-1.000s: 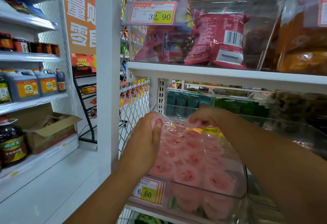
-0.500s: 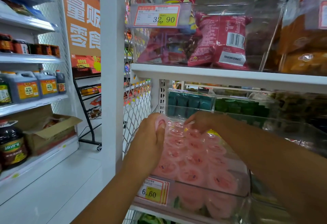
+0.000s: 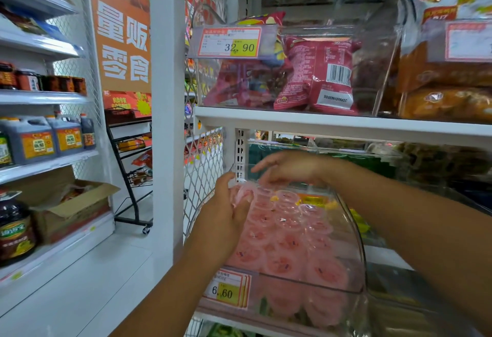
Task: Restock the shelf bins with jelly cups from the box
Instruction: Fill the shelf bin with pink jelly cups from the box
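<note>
Our left hand (image 3: 226,219) grips one pink jelly cup (image 3: 242,195) at the back left corner of the clear bin (image 3: 358,240). Our right hand (image 3: 290,169) hovers with relaxed fingers above the bin's back rows. We should seat the cup upright in a gap without pushing its neighbours.

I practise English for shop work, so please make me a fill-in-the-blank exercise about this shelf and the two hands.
1. The jelly cups in the clear bin are ___ in colour.
2. The price tag on this bin reads ___.
3. The left hand grips some cups, while the right hand holds ___.
Missing words: pink; 6.60; nothing.
</note>
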Demonstrator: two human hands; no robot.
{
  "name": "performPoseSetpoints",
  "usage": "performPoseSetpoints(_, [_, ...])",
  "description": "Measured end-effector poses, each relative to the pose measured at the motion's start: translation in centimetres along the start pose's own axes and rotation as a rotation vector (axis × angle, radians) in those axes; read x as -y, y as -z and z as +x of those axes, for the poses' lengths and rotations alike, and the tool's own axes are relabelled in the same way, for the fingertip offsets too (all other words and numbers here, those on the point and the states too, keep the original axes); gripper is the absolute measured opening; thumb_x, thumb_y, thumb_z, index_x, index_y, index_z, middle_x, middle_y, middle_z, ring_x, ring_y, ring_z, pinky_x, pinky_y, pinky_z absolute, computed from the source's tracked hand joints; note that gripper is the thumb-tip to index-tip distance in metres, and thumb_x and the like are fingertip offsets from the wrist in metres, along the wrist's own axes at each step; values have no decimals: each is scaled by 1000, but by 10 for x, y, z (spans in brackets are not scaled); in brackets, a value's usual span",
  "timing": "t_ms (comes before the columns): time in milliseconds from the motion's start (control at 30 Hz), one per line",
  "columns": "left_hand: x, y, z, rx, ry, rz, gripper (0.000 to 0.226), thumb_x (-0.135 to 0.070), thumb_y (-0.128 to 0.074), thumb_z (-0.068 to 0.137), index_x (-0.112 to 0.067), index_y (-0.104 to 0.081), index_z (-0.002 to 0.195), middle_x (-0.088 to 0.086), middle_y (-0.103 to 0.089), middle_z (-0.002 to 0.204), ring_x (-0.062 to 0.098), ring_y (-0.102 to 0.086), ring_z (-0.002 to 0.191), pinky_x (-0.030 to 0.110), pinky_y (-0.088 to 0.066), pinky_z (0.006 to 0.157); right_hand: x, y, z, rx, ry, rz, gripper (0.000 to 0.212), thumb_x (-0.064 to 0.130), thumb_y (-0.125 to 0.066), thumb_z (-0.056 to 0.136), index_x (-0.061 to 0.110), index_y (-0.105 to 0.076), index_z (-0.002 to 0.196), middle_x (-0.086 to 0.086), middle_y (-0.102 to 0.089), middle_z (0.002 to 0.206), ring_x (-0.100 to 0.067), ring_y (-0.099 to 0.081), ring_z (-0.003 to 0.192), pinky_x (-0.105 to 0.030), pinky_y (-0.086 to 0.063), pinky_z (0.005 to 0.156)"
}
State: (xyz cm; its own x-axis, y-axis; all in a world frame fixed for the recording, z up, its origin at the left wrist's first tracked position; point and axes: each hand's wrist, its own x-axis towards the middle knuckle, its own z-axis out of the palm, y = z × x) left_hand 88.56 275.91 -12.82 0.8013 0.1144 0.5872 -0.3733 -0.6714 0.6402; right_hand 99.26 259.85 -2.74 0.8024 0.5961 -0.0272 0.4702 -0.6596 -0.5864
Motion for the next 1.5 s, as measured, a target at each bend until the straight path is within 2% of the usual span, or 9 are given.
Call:
performPoseSetpoints(100, [-1, 0, 0, 30, 12, -2, 54, -44, -47, 97, -35, -21, 143, -3, -68, 103, 13, -67, 82, 41, -54, 79, 13, -7, -19, 142, 120, 245, 36, -3, -64, 85, 23, -67, 111, -4, -69, 116, -18, -66, 103, -33, -53, 93])
performPoseSetpoints(267, [-4, 2, -2, 55, -4, -19, 61, -44, -49, 96, -31, -18, 147, -13, -64, 103, 6, -64, 80, 32, -52, 75, 16, -21, -27, -92, 189, 153, 10, 10, -71, 85, 16, -72, 92, 3, -72, 84, -12, -67, 77, -30, -57, 78])
performPoseSetpoints(400, [-4, 2, -1, 66, -6, -51, 61, -36, -50, 97, -29, -19, 149, -17, -60, 106, -2, -61, 85, 22, -47, 72, -5, 20, -18, -307, -41, -517, 14, 20, -59, 93, 16, -70, 100, 0, -68, 98, -15, -61, 86, -26, -48, 76])
performPoseSetpoints(533, [-3, 2, -1, 65, 3, -63, 58, -37, -49, 98, -31, -21, 148, -24, -55, 97, -3, -60, 85, 21, -46, 70, -34, 27, -14, -173, -306, -846, 19, 18, -57, 92, 10, -68, 105, -9, -67, 106, -20, -57, 86, -26, -46, 77])
performPoseSetpoints(733, [-1, 1, 0, 52, 5, -44, 55, -40, -47, 98, -30, -24, 147, -17, -60, 99, 3, -62, 86, 27, -49, 77, -61, 24, 1, -145, -317, -816, 23, 11, -54, 93, 4, -67, 112, -13, -67, 113, -23, -62, 95, -29, -50, 84])
performPoseSetpoints(1000, [1, 0, 0, 56, -3, 5, 52, -42, -45, 97, -26, -30, 144, -12, -63, 99, 8, -63, 88, 32, -50, 81, -68, 16, -3, 19, -284, -946, 35, 17, -66, 86, 27, -67, 119, 5, -64, 124, -17, -59, 112, -25, -46, 89])
performPoseSetpoints(1167, [-6, 5, -3, 54, -6, -30, 48, -37, -44, 98, -24, -32, 143, -17, -58, 103, 5, -61, 89, 28, -48, 79, -42, 16, -25, -245, -128, -607, 24, 17, -60, 91, 21, -69, 113, 2, -66, 119, -18, -60, 111, -28, -46, 96])
performPoseSetpoints(1367, [-35, 18, -2, 27, 101, -191, 45, -41, -40, 100, -27, -33, 143, -6, -55, 119, 12, -60, 85, 30, -48, 73, 25, -26, -80, -27, 114, -109, 34, 16, -73, 83, 32, -64, 111, 10, -66, 112, -8, -66, 96, -24, -54, 84])
performPoseSetpoints(1500, [-59, 33, -10, 104, 168, -143, 48, -47, -28, 102, -28, -27, 146, -7, -52, 121, 5, -55, 84, 27, -40, 77, 46, -57, -87, -160, 182, -1, 26, 7, -67, 86, 7, -66, 112, -4, -67, 104, -18, -66, 84, -29, -58, 75])
